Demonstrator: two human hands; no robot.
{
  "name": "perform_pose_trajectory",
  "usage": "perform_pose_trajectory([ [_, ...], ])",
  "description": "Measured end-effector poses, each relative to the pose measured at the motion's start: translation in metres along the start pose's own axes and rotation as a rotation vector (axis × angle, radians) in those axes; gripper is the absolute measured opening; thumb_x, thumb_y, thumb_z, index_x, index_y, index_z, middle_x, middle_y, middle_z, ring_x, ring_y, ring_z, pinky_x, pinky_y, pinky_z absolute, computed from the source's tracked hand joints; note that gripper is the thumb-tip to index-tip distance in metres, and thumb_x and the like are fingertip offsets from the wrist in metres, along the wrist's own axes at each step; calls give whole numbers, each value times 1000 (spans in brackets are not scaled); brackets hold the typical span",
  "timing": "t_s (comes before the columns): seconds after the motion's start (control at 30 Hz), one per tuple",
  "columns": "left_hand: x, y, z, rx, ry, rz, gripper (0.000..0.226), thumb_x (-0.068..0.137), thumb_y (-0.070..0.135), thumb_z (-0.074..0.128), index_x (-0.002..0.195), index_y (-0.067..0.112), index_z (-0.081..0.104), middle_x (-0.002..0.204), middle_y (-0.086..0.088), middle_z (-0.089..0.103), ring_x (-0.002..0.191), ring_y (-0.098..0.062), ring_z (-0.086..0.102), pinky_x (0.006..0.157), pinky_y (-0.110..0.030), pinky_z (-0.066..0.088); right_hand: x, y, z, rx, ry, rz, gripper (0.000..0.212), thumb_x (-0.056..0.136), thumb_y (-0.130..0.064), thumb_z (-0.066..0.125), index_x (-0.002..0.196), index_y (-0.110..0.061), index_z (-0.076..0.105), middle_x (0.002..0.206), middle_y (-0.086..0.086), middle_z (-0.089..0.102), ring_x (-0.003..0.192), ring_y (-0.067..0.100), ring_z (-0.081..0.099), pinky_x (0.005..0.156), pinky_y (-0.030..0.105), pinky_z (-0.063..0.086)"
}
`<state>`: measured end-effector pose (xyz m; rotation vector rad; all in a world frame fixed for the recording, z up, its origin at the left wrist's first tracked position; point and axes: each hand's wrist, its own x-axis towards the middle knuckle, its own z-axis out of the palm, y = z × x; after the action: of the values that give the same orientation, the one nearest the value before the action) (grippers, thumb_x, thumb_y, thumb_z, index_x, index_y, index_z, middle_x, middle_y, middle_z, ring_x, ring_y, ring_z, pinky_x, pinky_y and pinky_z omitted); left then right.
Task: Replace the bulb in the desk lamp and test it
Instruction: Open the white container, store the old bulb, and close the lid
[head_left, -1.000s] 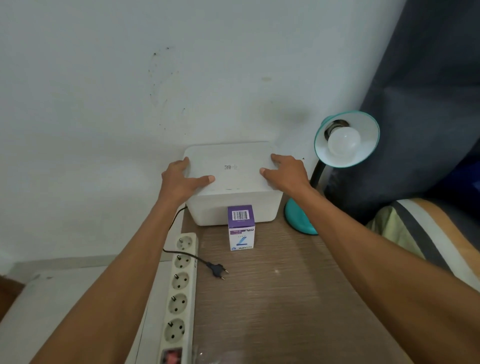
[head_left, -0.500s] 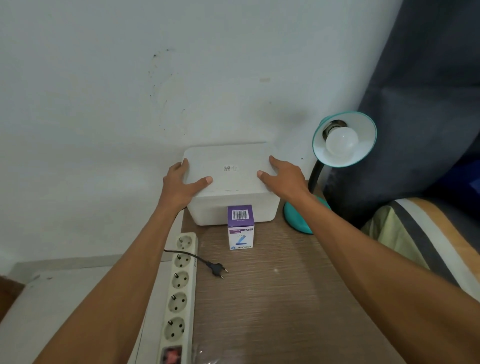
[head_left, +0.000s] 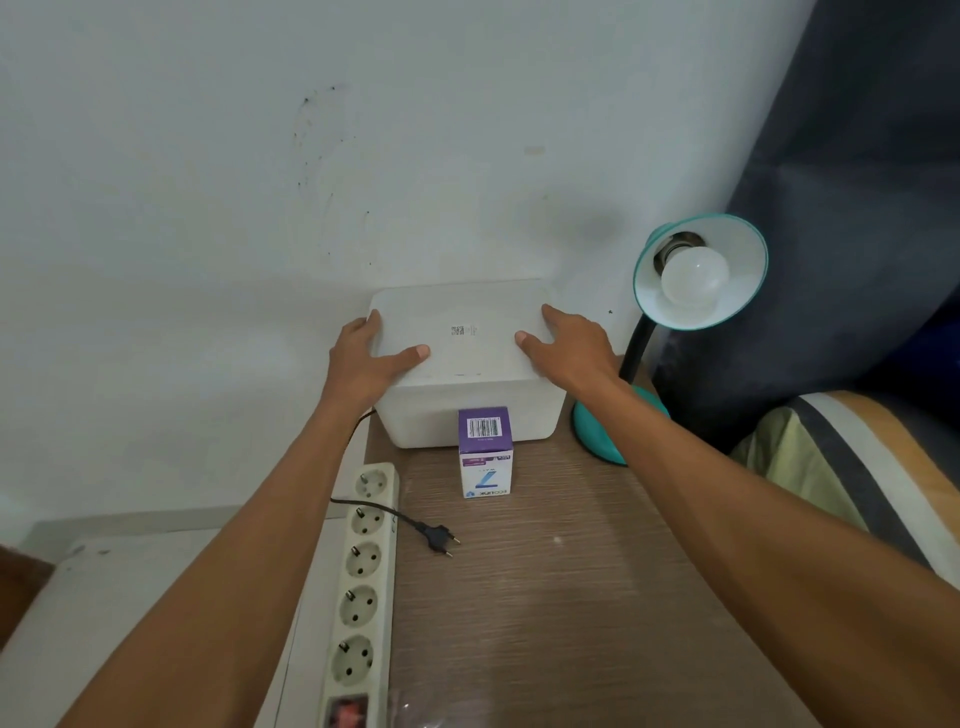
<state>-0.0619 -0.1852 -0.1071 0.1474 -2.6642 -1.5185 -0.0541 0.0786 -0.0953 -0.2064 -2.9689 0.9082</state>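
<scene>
moved: nothing much, both hands still on the white box (head_left: 467, 358)
left hand (head_left: 366, 358): spread, gripping its left edge
right hand (head_left: 569, 345): spread, gripping right edge
surface: wood-grain table (head_left: 571, 597) against white wall (head_left: 260, 156)
lamp (head_left: 698, 273): right of box, shade and bulb (head_left: 695, 275) tilted toward the camera, neck upright

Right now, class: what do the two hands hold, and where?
Both hold the white box by its lid's side edges: left hand left, right hand right.
</scene>
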Motion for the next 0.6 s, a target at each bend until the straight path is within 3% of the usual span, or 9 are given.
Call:
perform_pose_trajectory([
  [0.1,1,-4,2,0,2,8,99,81,46,83,160,15,32,162,-5,32,149,-24,32,123,-44,30,-1,-1,2,10,6,12,75,94,-61,48,156,-23,28,155,5,41,141,31,37,109,43,39],
  [0.37,-10,3,-6,62,21,11,104,81,62,76,161,16,28,163,-8,31,151,-30,28,122,-52,30,-10,-14,-11,-82,-16,56,70,95,-60,47,154,-25,32,151,10,39,138,36,31,102,46,39],
  [0.47,-28,8,-17,29,92,27,91,86,55,75,158,16,36,159,-10,37,146,-28,36,120,-46,34,-24,-27,-19,-48,78,21,61,96,-51,53,149,-24,41,148,10,42,137,33,31,103,48,40],
  [0.6,-66,-1,-37,17,88,76,70,87,43,78,147,17,53,147,-5,50,133,-22,50,102,-30,41,-45,-48,-26,39,128,-79,46,96,-40,59,137,-21,56,138,9,53,131,31,40,100,45,45],
])
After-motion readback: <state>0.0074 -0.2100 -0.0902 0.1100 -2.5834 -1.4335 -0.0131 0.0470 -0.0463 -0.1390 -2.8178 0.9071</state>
